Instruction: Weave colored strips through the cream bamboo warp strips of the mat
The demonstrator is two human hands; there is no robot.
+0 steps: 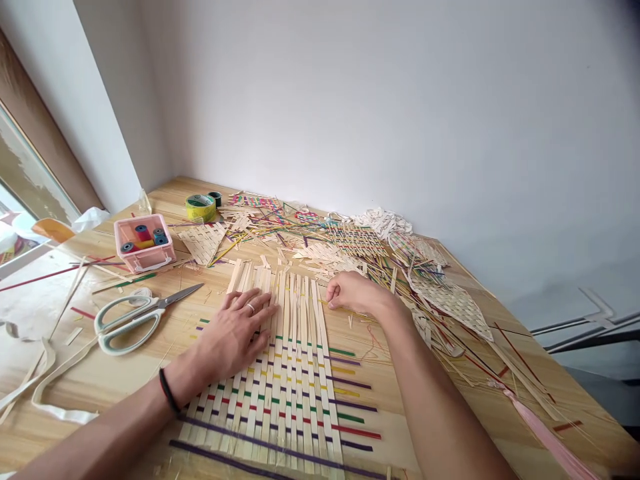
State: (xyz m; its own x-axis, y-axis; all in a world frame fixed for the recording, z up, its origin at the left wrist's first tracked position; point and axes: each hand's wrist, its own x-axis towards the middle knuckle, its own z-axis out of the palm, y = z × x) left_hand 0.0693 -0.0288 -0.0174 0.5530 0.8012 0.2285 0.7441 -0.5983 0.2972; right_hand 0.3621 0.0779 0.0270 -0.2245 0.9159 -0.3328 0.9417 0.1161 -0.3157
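Observation:
A woven mat of pale flat strips [295, 413] lies in front of me, crossed by purple, red, green and yellow strips whose ends stick out at the right. My left hand [240, 333] rests palm down on its upper left part, fingers spread, with a ring on one finger. Beside the mat's upper right edge, my right hand [350, 293] is closed in a pinch on a thin yellow strip [323, 302]. Part of that strip is hidden by the fingers. Clear tape seems to cover the mat's near edge.
Scissors [135, 319] lie at the left near a white ribbon [60, 410]. A pink box [145, 247] holds thread spools; yellow tape [201, 208] stands behind it. Loose strips [310, 230] and woven pieces [453, 300] heap along the back and right. A pink tassel [545, 433] lies right.

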